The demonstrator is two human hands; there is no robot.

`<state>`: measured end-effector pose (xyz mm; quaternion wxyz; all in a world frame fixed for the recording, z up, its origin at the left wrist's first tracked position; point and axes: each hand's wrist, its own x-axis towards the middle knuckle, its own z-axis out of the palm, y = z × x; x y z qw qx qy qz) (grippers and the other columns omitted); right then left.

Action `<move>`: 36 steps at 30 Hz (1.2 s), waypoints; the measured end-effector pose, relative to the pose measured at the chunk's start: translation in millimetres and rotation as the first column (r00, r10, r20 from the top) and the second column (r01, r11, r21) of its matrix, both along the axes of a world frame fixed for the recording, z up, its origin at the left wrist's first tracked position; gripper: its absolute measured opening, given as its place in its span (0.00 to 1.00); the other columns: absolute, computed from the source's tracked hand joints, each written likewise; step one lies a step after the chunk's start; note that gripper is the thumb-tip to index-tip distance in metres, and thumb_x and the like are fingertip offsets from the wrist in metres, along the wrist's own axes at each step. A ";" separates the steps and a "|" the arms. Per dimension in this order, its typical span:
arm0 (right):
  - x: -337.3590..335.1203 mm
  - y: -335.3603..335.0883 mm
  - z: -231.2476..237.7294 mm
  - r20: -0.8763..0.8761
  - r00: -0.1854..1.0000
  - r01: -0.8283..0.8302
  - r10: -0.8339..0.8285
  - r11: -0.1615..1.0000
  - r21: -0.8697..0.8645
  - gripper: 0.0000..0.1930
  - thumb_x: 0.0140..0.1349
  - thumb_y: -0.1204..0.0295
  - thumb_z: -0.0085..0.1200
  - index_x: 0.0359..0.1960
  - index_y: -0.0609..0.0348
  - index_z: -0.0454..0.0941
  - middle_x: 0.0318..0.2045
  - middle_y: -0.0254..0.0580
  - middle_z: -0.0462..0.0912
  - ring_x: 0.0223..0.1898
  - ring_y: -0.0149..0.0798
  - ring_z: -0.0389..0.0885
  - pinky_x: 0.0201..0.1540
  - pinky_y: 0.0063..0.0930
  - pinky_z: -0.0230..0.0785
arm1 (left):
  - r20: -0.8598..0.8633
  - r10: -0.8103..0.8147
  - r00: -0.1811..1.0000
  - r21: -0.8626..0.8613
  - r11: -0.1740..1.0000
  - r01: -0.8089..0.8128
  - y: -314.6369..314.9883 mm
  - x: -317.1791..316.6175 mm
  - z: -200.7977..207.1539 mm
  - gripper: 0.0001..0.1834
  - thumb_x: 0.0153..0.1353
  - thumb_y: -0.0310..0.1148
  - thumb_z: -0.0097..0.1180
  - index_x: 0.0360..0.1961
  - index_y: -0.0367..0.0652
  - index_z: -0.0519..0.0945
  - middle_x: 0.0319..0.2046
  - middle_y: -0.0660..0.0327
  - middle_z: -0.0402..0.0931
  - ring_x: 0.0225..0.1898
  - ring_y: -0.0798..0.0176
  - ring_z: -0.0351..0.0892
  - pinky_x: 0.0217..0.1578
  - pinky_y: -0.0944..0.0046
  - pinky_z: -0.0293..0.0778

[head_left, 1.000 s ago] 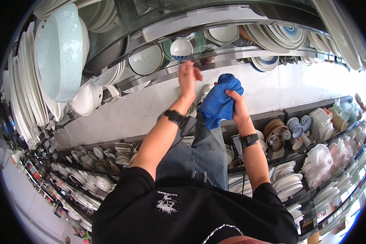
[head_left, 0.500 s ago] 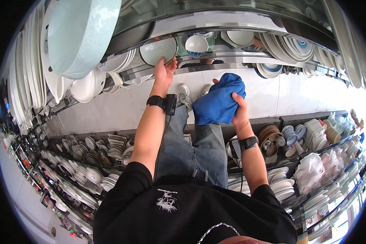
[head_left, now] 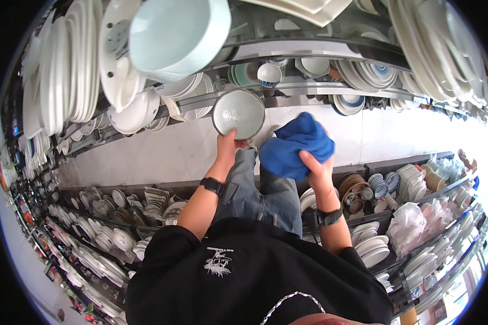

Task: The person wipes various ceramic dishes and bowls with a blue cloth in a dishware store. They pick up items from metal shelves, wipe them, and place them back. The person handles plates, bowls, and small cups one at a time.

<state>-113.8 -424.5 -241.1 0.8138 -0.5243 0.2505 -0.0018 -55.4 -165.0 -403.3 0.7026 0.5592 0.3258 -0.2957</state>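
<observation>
A round pale grey-green bowl with a dark rim (head_left: 239, 112) is held off the shelf, its inside turned up toward me. My left hand (head_left: 229, 146) grips its near edge, thumb over the rim and fingers underneath. Just to the right, my right hand (head_left: 317, 170) clutches a bunched blue cloth (head_left: 295, 146), with the thumb on top and most of the fingers hidden by the fabric. Bowl and cloth are close together but apart.
Ahead is a glass shelf (head_left: 309, 86) with stacked plates (head_left: 366, 76) and a small blue-and-white bowl (head_left: 269, 75). A large pale blue bowl (head_left: 173, 38) stands high at the left. Behind me are low racks of dishes and a plastic bag (head_left: 409, 225). Pale floor (head_left: 162, 146) lies between.
The bowl has come off the shelf and nearer to me in my left hand. My right hand with the cloth has shifted slightly down. The view has moved too.
</observation>
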 end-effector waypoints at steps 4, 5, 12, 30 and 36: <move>-24.1 16.5 87.7 0.062 0.936 0.272 -0.347 0.824 0.497 0.34 0.67 0.59 0.60 0.70 0.61 0.63 0.64 0.51 0.74 0.65 0.51 0.74 0.71 0.50 0.63 | 0.063 -0.066 0.996 0.121 0.991 0.058 -2.2 -24.7 68.2 0.17 0.68 0.32 0.49 0.48 0.30 0.80 0.33 0.52 0.84 0.25 0.61 0.83 0.27 0.61 0.79; -28.3 16.2 107.5 0.079 0.934 0.240 -0.348 0.778 0.581 0.33 0.70 0.56 0.56 0.71 0.60 0.63 0.66 0.51 0.72 0.67 0.53 0.72 0.71 0.50 0.62 | 0.140 -0.050 0.989 0.069 0.997 0.040 -6.5 -26.3 92.5 0.17 0.68 0.32 0.49 0.48 0.29 0.81 0.32 0.54 0.85 0.29 0.63 0.84 0.28 0.62 0.79; 23.2 54.7 153.6 0.127 0.952 0.282 -0.277 0.641 -0.713 0.59 0.53 0.72 0.74 0.79 0.55 0.39 0.68 0.54 0.63 0.65 0.49 0.69 0.67 0.44 0.64 | 0.476 -0.241 0.846 -0.381 0.811 0.445 -18.0 -23.8 221.7 0.29 0.72 0.43 0.54 0.66 0.34 0.69 0.65 0.50 0.72 0.63 0.53 0.74 0.63 0.55 0.72; 21.8 122.0 177.0 0.363 0.930 0.367 -0.057 0.211 -0.906 0.61 0.44 0.61 0.78 0.76 0.63 0.48 0.73 0.69 0.50 0.74 0.70 0.50 0.74 0.55 0.50 | 0.809 -0.439 0.392 0.480 0.877 -0.008 -1.2 -5.4 337.4 0.12 0.65 0.31 0.57 0.47 0.35 0.77 0.36 0.42 0.84 0.40 0.36 0.84 0.41 0.46 0.78; 27.2 121.9 187.5 0.387 0.868 0.490 -0.312 0.400 -0.775 0.52 0.46 0.70 0.74 0.73 0.59 0.56 0.63 0.54 0.69 0.65 0.52 0.70 0.68 0.41 0.62 | 0.780 -0.555 0.288 0.563 0.824 0.063 0.2 -9.4 360.9 0.15 0.57 0.20 0.51 0.46 0.36 0.71 0.30 0.36 0.78 0.37 0.26 0.77 0.36 0.35 0.70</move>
